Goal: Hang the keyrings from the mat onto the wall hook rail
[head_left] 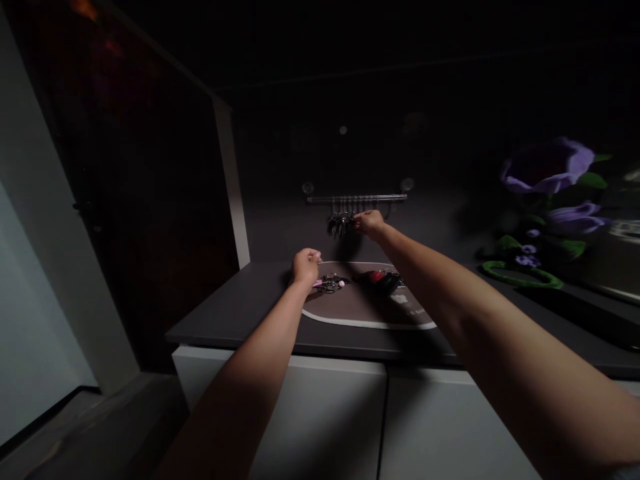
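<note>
The right hand (370,223) is hovering near the middle of the frame, its fingertips lying just beside the key-like metal pieces (340,225) that are hanging in a cluster from a clear rail (357,198). Its fingers are bending toward the thumb, but I cannot tell whether they are gripping anything. The rail is running level across the dark wall (280,153), a round mount (407,184) showing above its right end.

Lower and a little left of centre, the left hand (306,268) is hanging over the left edge of an oval brown mat (350,313) with a pale border. Its fingers are curling inward; whether they are holding something, I cannot tell. Just right of it, a loose group of metal rings and small pink pieces (329,285) is lying on the mat, and a red and dark-green item (384,280) is resting farther right, partly in shadow.

The mat is lying on a dark worktop (215,303) above white cabinet doors (325,393). At the right of the frame, purple flowers (550,167) are standing above a green ring (523,280). A dark door (150,200) is filling the left side.
</note>
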{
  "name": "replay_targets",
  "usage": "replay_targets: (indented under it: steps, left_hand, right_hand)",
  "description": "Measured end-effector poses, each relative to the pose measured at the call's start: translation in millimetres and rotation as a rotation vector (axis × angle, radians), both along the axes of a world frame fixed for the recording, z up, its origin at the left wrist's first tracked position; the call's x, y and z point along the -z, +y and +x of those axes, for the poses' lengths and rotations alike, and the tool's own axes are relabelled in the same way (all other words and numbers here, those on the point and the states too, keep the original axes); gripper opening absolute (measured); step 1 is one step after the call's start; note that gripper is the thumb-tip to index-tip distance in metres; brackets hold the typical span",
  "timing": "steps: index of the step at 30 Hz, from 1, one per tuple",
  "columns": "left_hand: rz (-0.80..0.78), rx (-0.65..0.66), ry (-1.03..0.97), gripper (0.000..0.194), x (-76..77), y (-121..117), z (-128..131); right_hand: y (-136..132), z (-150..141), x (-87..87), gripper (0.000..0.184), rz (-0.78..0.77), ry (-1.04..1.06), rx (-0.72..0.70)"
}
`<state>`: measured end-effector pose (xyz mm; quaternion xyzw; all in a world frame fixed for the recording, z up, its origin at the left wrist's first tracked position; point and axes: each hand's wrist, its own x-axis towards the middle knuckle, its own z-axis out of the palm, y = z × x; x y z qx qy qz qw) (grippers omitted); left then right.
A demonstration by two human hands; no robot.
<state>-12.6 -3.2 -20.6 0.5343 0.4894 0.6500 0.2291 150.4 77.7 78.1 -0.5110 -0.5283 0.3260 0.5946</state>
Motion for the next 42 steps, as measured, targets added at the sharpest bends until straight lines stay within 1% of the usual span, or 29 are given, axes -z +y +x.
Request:
replay_targets:
  steps: [3,7,10,15,20,23,27,32,37,39,42]
  left_hand:
    - [-0.009,0.006,0.010,0.008,0.9,1,0]
    - [-0.024,-0.002,0.072,0.010,0.9,1,0]
    - [-0.033,-0.014,0.141,0.010,-0.2,-2,-1]
    - [-0.049,-0.036,0.302,0.012,-0.9,-7,-4]
    - [-0.087,-0.062,0.435,0.011,-3.3,-12,-5]
    - [-0.133,-0.058,0.464,0.012,-6.3,-19,-4]
    - [-0.153,-0.072,0.539,0.011,-8.2,-22,-3]
    - [-0.192,-0.087,0.663,0.013,-6.4,-19,-6]
    - [-0.216,-0.080,0.829,0.015,-6.8,-21,-8]
    - [-0.230,-0.085,0.903,0.016,-8.1,-23,-8]
    - [-0.261,-0.059,1.015,0.019,-10.4,-27,-9]
  right_hand:
    - [-3,-1,-0.8,0.007,-0.007,-0.009,-0.025]
    - [-8,-2,-2.5,0.009,-0.018,-0.024,-0.045]
    - [-10,-3,-3.3,0.011,-0.032,-0.027,-0.057]
    - [-16,-5,-3.6,0.010,-0.054,-0.022,-0.034]
    - [-32,-7,-1.9,0.008,-0.067,-0.019,-0.036]
    - [-43,-10,1.8,0.007,-0.057,-0.044,-0.082]
    - [-57,-14,11.3,0.007,-0.056,-0.077,-0.172]
    - [-75,-19,29.1,0.006,-0.050,-0.097,-0.291]
    - [-92,-18,48.0,0.005,-0.055,-0.129,-0.316]
    - [-95,-15,55.2,0.005,-0.051,-0.145,-0.330]
    - [-95,-8,66.7,0.003,-0.028,-0.158,-0.326]
